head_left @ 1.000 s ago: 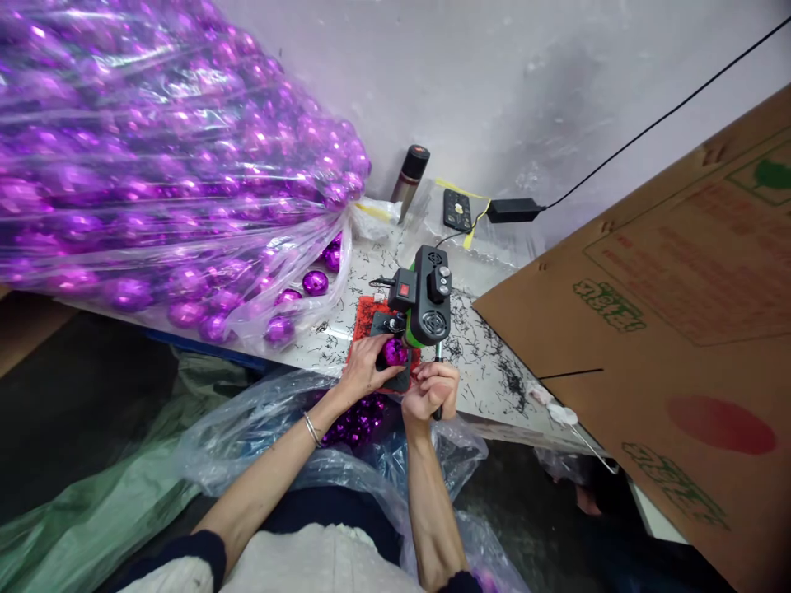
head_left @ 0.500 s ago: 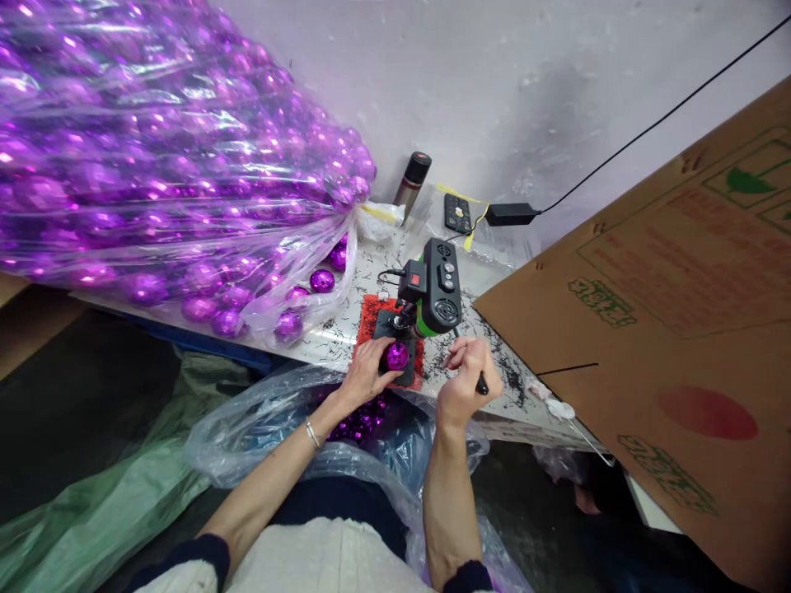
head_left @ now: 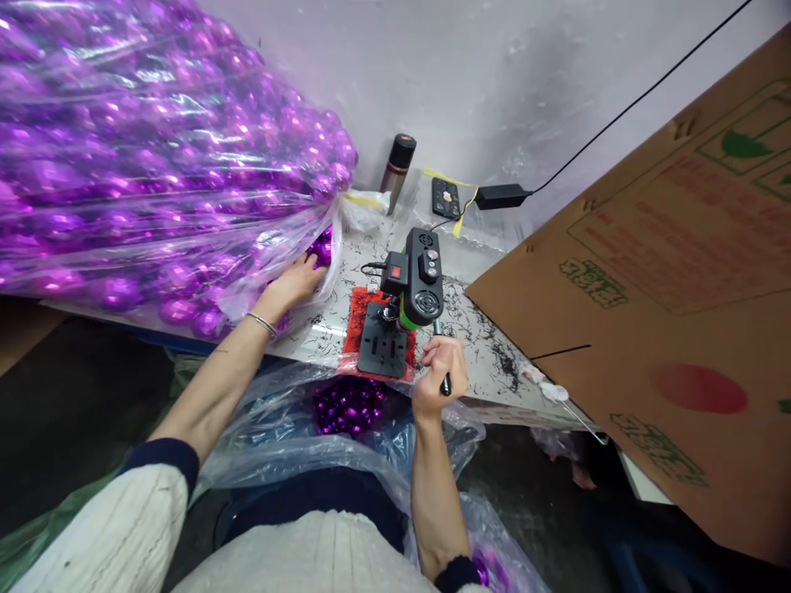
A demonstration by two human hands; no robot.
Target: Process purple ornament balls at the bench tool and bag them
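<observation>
My left hand (head_left: 297,278) reaches into the mouth of a clear plastic bag (head_left: 247,239), its fingers apart beside a shiny purple ball (head_left: 321,246). Nothing shows in its grasp, though the fingertips are partly hidden. My right hand (head_left: 440,375) is wrapped round the black handle (head_left: 446,384) of a small bench press (head_left: 425,276) with a black and green head. Under the head lies a slotted black base plate (head_left: 381,350) with no ball on it, on a red mat (head_left: 353,329).
An open plastic bag (head_left: 265,457) with many purple balls (head_left: 349,405) hangs below the table edge. Black shreds litter the white tabletop (head_left: 334,317). Behind stand a flask (head_left: 399,169), a phone-like black object (head_left: 446,198) and a power adapter (head_left: 502,196). A large carton (head_left: 648,313) leans at right.
My left hand has left the base plate and moved up and left to the bag's mouth. The purple ball it held on the plate is gone from there. My right hand stays on the handle.
</observation>
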